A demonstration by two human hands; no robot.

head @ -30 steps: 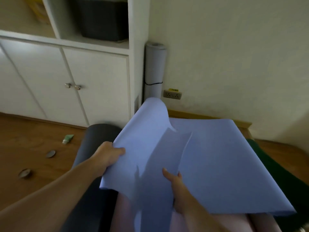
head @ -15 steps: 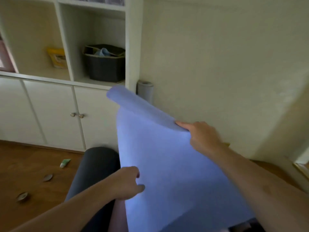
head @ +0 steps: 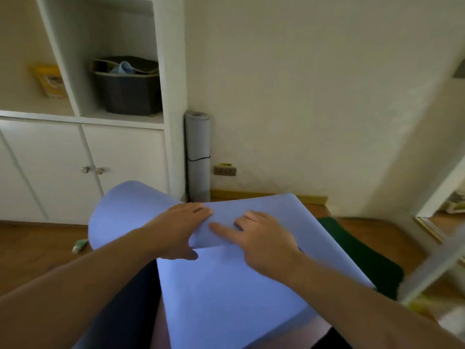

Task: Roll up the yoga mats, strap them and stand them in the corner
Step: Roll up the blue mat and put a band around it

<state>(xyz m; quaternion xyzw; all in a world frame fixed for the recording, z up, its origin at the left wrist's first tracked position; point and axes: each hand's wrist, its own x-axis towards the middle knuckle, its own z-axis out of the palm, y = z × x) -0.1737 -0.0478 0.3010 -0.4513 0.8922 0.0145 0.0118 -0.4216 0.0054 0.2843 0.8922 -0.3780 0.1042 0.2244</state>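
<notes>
A lilac-blue yoga mat [head: 226, 293] lies in front of me, its far end curled over into a loose roll. My left hand [head: 176, 230] grips that curled end, thumb under it and fingers over the top. My right hand [head: 261, 238] lies on the roll beside it, fingers stretched and pressing down. A grey rolled mat [head: 198, 157] with a black strap round it stands upright in the corner between cabinet and wall. A dark grey mat [head: 125, 298] lies under my left arm, and a dark green mat [head: 357, 258] lies at the right.
A white cabinet [head: 83, 157] with shelves and doors fills the left; a dark bin [head: 128, 89] sits on its shelf. A wall socket [head: 225, 170] sits low beside the corner. A small green tube [head: 80, 245] lies on the wooden floor. A blurred pale bar [head: 432, 270] crosses the right.
The mat's far end, held high half a second ago, has come down and folded over into a roll. Both hands moved together onto that rolled end.
</notes>
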